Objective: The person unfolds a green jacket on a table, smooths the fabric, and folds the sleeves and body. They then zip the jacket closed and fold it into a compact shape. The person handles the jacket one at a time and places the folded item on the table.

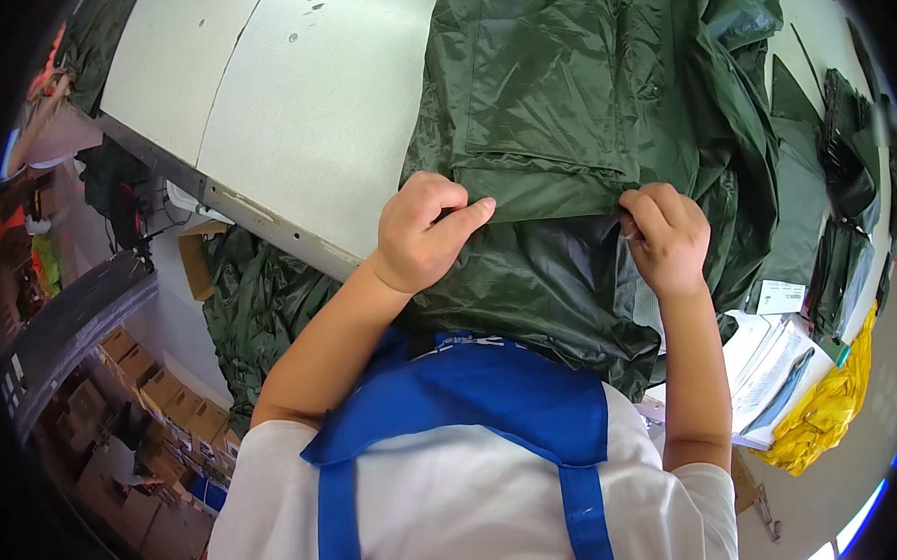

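Note:
A dark green, shiny waterproof garment (pixel 546 96) lies across the table, with a stitched panel and small round snaps on it. My left hand (pixel 424 226) pinches the left end of a folded flap along the garment's lower edge. At the other end of that flap, my right hand (pixel 670 232) grips the cloth between thumb and fingers. Between the two hands the edge runs nearly straight. Below it, more green cloth hangs toward my blue apron (pixel 473 389).
The white table (pixel 311 106) shows at left, its metal edge (pixel 255 213) running diagonally. Green cloth (pixel 259 298) bunches below it. At right are papers (pixel 773 366), a yellow bundle (pixel 824 409) and dark green packages (pixel 845 183). Cardboard boxes (pixel 163 393) and another person's arm (pixel 46 117) appear far left.

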Tool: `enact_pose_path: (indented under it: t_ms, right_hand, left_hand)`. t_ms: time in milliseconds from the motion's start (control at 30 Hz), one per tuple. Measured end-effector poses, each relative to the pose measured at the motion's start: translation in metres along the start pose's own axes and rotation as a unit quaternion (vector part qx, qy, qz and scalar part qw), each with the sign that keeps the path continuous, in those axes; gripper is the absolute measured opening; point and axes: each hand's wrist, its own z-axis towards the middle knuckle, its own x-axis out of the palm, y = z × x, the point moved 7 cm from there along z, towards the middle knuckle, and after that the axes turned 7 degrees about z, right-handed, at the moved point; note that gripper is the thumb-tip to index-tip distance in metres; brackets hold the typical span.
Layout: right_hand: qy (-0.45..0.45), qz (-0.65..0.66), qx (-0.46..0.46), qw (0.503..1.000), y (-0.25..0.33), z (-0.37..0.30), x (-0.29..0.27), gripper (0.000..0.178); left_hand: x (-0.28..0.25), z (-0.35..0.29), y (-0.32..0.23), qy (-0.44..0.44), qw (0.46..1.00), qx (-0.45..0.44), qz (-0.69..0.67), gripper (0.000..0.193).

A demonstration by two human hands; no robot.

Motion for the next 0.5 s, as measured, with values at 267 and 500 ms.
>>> enact_pose_path:
  t_ms: [267,500]
  right_hand:
    - [-0.088,0.077,0.005,0.993,0.008,-0.023,-0.021,0.027]
    - [-0.103,0.13,-0.012,0.986,0.031,-0.018,-0.023,0.027]
  left_hand:
    - [-0.011,0.007,0.009,0.027,0.999,0.029,0.016,0.035]
    - [0.017,0.049,-0.028,0.28,0.955,0.012,0.098,0.053]
